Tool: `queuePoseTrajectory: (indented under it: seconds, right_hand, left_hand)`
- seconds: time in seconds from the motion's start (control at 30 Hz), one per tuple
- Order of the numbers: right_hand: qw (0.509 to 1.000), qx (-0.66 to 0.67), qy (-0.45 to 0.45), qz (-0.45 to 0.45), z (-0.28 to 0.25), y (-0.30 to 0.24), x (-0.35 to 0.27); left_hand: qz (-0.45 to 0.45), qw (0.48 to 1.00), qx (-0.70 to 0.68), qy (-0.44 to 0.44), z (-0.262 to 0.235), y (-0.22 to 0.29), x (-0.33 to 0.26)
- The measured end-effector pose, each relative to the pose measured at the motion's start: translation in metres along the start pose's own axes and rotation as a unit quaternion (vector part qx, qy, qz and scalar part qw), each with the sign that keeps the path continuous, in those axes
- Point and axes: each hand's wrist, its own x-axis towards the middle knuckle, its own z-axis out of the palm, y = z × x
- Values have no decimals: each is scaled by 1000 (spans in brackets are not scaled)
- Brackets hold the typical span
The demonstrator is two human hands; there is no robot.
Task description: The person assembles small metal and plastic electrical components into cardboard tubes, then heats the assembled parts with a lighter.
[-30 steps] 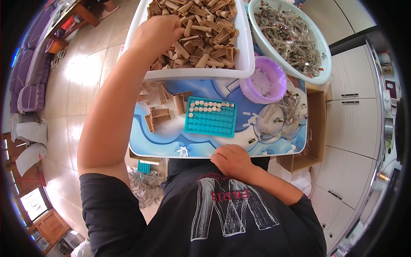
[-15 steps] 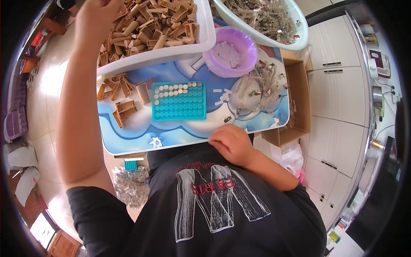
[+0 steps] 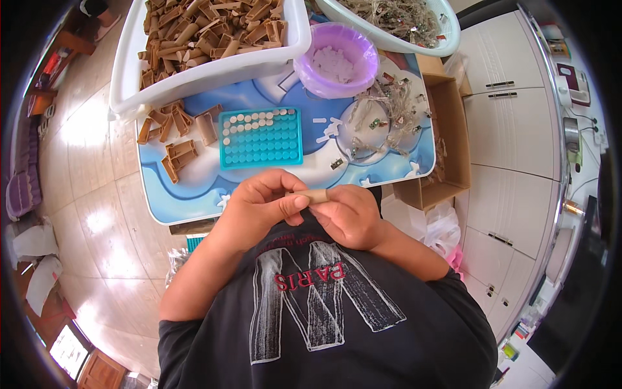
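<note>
In front of my chest, at the table's near edge, a tan plastic casing (image 3: pixel 315 195) is held between both hands. My left hand (image 3: pixel 267 201) pinches its left end with thumb and fingers. The right end is gripped by my right hand (image 3: pixel 350 214), its fingers covering part of the piece. Just beyond lies a teal tray (image 3: pixel 262 163) of round pockets, the far rows partly filled with small pale discs. Several loose brown plastic casings (image 3: pixel 178 159) lie left of the tray. Small white strips (image 3: pixel 330 128) and a little circuit board (image 3: pixel 337 164) are to its right.
A white bin (image 3: pixel 207 81) heaped with brown casings stands at the far left of the patterned blue table (image 3: pixel 188 204). Behind are a purple lined bowl (image 3: pixel 369 65) and a pale basin (image 3: pixel 453 29) of tangled wires. More wired boards (image 3: pixel 395 123) lie right, beside a cardboard box (image 3: pixel 453 136).
My left hand has come back from the far bin to my chest with a tan casing. My right hand has risen slightly from the table edge and taken hold of it too.
</note>
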Motion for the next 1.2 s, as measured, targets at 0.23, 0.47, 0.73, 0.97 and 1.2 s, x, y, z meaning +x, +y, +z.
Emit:
queuePoseTrajectory:
  seconds: [0.23, 0.47, 0.73, 0.97, 1.2]
  right_hand:
    - [986, 136, -35, 91, -9, 0, -8]
    - [999, -21, -35, 0, -11, -3, 1]
    - [951, -237, -39, 195, -32, 48, -20]
    - [928, 14, 197, 316, -56, 63, -8]
    - [737, 464, 83, 484, -42, 31, 3]
  left_hand:
    - [-2, 1000, 17, -9, -5, -15, 0]
    - [-35, 984, -177, 6, -2, -29, 7]
    - [-66, 972, -223, 22, -9, -27, 3]
    - [-83, 960, -266, 9, -7, -18, 6]
    - [-45, 981, -181, 58, -2, -18, 8]
